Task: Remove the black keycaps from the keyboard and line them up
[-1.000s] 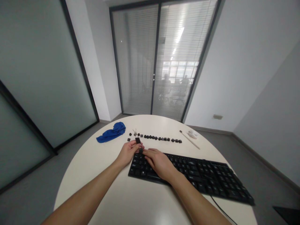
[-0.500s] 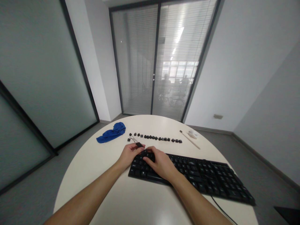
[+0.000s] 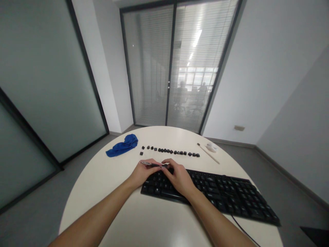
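Note:
My left hand is closed around a slim keycap puller with a black grip and a silver wire end pointing left. It is just above the upper left corner of a black keyboard. My right hand meets it there, thumb and fingertips drawn together at the puller's right end. Whatever is between those right fingertips is too small and too covered to make out. Some keys at the keyboard's left end are hidden beneath both hands. Behind the hands runs a row of loose black keycaps.
A blue cloth lies at the back left of the round white table. A thin brush and a crumpled white item are at the back right. The keyboard's cable trails toward the front edge.
The puller has swung from slanting up and away to lying nearly level, silver end leftward. My right fingers have drawn in toward its right end. Keyboard and loose keycaps stay put.

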The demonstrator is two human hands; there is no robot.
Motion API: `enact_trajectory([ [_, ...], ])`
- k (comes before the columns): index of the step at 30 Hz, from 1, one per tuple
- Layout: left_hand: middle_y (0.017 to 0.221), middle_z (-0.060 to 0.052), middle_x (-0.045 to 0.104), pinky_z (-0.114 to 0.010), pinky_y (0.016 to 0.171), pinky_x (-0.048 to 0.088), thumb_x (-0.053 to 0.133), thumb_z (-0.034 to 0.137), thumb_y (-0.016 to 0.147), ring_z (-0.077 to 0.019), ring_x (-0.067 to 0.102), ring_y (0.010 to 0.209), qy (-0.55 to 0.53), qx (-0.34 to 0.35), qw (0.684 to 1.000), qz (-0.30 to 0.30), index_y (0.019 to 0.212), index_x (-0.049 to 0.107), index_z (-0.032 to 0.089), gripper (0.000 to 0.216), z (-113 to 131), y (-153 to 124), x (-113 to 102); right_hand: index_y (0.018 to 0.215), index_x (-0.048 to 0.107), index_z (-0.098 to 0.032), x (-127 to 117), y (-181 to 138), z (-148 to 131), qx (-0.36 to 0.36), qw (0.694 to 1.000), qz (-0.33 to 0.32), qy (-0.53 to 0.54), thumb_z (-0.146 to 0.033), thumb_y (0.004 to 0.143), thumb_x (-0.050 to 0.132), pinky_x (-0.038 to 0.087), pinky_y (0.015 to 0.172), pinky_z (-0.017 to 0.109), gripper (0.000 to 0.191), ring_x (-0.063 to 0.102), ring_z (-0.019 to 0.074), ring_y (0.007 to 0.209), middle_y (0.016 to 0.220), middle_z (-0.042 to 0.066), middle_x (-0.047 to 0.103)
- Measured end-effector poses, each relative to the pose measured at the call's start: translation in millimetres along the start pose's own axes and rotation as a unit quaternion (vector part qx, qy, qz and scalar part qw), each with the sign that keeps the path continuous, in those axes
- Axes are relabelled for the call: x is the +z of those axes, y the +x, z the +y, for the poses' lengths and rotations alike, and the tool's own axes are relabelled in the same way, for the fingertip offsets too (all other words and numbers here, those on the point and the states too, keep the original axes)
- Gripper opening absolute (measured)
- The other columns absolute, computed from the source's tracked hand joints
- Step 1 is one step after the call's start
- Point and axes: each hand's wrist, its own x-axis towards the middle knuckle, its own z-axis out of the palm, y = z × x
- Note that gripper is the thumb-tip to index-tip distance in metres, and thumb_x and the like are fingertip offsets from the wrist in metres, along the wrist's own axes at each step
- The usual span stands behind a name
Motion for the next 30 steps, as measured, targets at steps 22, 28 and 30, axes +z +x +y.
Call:
enact_trajectory([
  [22,0.083,-0.005,0.072,-0.029,0.077,0.048,0.066,0.03,0.08,-0.0208,0.065,0.081,0.035,-0.006,0.999,-0.04,0.087,0.071,0.015,0.017,-1,2,-14,0.115,0.057,-0.023,0,3,10,0.025,0.997,0.002,0.079,-0.039,0.096,0.045,0.047,0.079,0.032,0.029,0.065,0.0184,0.082,0.087,0.002,0.071],
  [28,0.086,-0.007,0.071,-0.031,0.078,0.05,0.062,0.033,0.084,-0.0218,0.065,0.083,0.071,0.001,0.997,-0.043,0.087,0.07,0.014,0.021,1,3,-24,0.108,0.053,-0.022,3,3,15,0.032,0.992,0.012,0.121,-0.038,0.095,0.047,0.046,0.089,0.034,0.022,0.066,0.019,0.096,0.099,0.005,0.072],
  [30,0.087,-0.007,0.071,-0.031,0.077,0.05,0.061,0.034,0.085,-0.0222,0.065,0.083,0.087,0.004,0.996,-0.035,0.088,0.07,0.015,0.022,1,3,-26,0.106,0.057,-0.022,3,4,16,0.027,0.993,0.006,0.116,-0.037,0.095,0.048,0.047,0.088,0.033,0.021,0.066,0.0186,0.094,0.099,0.004,0.071],
])
